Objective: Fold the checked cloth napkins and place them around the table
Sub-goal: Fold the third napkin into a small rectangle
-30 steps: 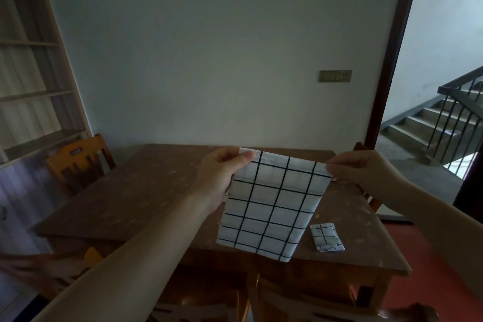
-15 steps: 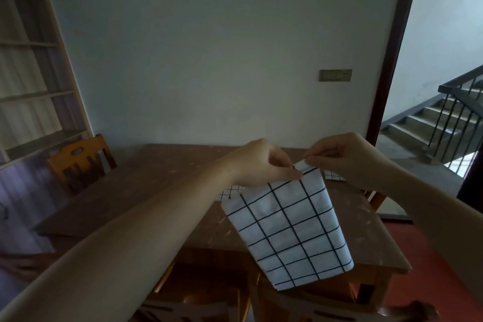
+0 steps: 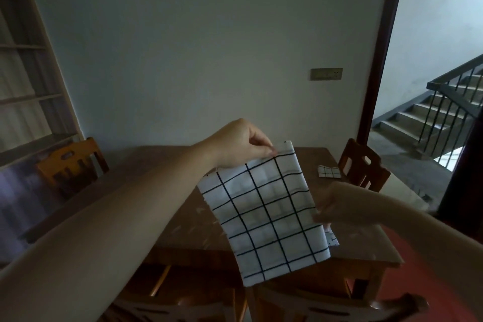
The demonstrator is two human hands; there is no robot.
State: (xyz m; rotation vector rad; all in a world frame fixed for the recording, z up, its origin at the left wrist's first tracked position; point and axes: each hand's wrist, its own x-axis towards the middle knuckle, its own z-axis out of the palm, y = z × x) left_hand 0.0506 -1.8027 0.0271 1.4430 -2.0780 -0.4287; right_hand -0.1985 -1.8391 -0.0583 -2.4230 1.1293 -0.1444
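Mid-fold: the left hand (image 3: 239, 145) pinches the napkin's (image 3: 266, 213) top corner above the table (image 3: 162, 191); the right hand (image 3: 337, 204), blurred, seems to grip its side. Next, bring edges together squarely.

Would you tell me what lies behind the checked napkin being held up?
Behind the held napkin is the brown table. A corner of another folded napkin peeks out at its right edge; the rest is covered, as is the right hand's grip.
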